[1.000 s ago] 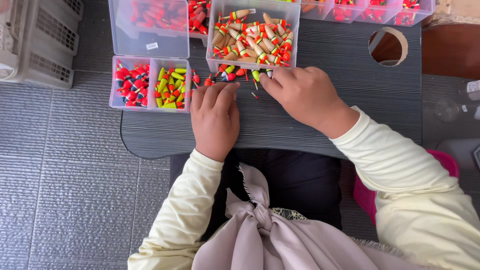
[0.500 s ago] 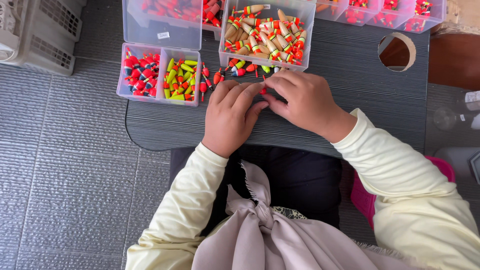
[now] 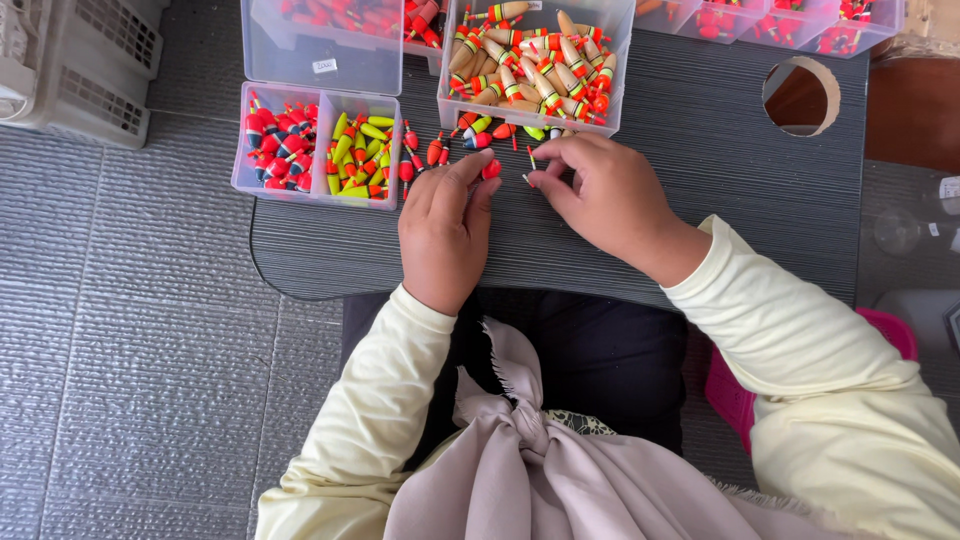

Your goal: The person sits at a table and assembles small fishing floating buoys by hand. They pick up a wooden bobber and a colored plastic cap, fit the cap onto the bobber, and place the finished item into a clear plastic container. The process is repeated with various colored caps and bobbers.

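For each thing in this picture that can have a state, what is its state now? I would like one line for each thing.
left hand: flat on the table, fingertips at a red float
right hand: pinching a thin float stem
large clear box: open, full of floats
small divided box: open, both compartments filled
loose floats: lying on the table
white crate: on the floor

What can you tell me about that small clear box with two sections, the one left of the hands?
The small clear box looks like see-through plastic, with a divider making two compartments and its lid folded open behind it. The left compartment holds red, white and blue fishing floats; the right holds yellow-green ones with orange tips. It lies flat at the dark table edge, partly overhanging. Loose floats lie beside it; the left hand is near, not touching.
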